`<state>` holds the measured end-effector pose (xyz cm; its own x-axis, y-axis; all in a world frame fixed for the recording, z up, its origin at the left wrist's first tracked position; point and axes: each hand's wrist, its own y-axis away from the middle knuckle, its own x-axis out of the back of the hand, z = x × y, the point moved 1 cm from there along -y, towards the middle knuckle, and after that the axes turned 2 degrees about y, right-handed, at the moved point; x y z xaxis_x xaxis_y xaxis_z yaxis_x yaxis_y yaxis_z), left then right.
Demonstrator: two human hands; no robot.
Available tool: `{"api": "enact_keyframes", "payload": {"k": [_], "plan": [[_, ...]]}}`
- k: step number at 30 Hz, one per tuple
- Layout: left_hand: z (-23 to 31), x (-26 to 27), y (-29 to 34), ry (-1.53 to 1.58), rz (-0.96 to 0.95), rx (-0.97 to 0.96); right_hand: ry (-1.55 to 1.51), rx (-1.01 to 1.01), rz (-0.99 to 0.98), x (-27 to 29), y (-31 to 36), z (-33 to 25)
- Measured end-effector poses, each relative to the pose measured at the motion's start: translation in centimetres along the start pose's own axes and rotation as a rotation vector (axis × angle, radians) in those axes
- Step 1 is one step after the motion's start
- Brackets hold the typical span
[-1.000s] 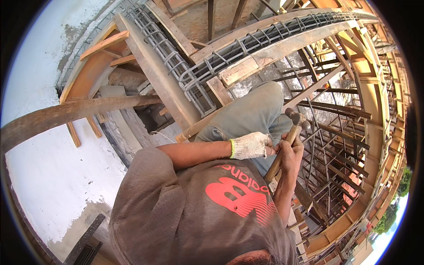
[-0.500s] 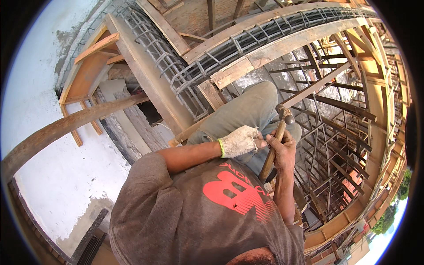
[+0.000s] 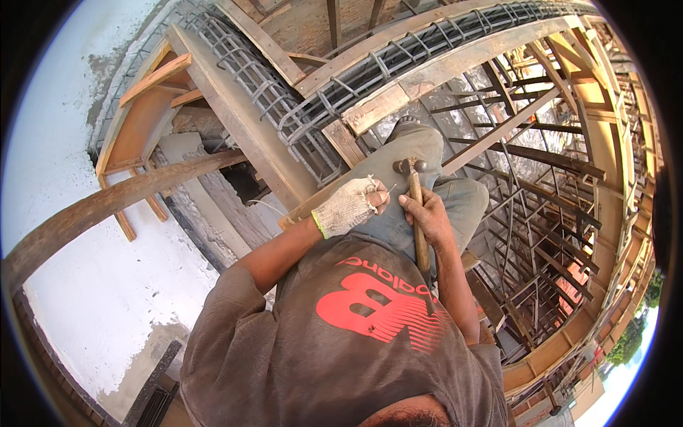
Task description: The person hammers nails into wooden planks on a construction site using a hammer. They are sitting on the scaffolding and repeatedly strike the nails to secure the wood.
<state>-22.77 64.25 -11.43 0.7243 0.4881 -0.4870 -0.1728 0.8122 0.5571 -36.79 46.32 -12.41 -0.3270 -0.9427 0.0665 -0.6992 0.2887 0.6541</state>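
My right hand (image 3: 432, 220), bare, is closed round the wooden handle of a hammer (image 3: 420, 245). The hammer's metal head points away from me, over my thigh, and its handle end reaches my shirt. My left hand (image 3: 350, 206) wears a whitish knitted glove with a green cuff; its fingertips stick out bare and are pinched together. From that pinch a thin, wire-like piece (image 3: 393, 188) seems to stick out toward the hammer, too small to name surely. The two hands are a short way apart above my lap.
Ahead, a rebar cage (image 3: 313, 117) runs between timber formwork boards (image 3: 238, 114). A round wooden pole (image 3: 121, 192) crosses at left before a white wall (image 3: 107, 306). Dark struts and bars (image 3: 526, 206) crowd a drop at right, bounded by curved yellowish formwork (image 3: 608, 156).
My hands have come apart: the left moved left and away from me, with the thin piece now showing. My right hand and the hammer shifted left.
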Motion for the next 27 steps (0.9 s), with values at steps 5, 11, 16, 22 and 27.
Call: {"api": "enact_keyframes", "payload": {"k": [5,11,16,22,27], "plan": [[0.9,0.6,1.0,0.237,0.011,0.115,-0.12,0.009,-0.018,0.8,0.0,0.6],[0.7,1.3,-0.1,0.401,0.034,0.266,-0.201,0.055,0.008,1.6,1.3,1.4],[-0.3,2.6,-1.5,0.608,-0.026,0.333,-0.492,0.012,-0.111,2.8,-0.3,3.6],[0.3,1.8,-1.3,0.595,0.015,0.272,-0.682,0.021,-0.204,3.3,-1.4,5.1],[0.2,1.3,-0.7,0.628,-0.072,0.131,-0.678,0.061,-0.182,3.3,-1.5,5.8]]}}
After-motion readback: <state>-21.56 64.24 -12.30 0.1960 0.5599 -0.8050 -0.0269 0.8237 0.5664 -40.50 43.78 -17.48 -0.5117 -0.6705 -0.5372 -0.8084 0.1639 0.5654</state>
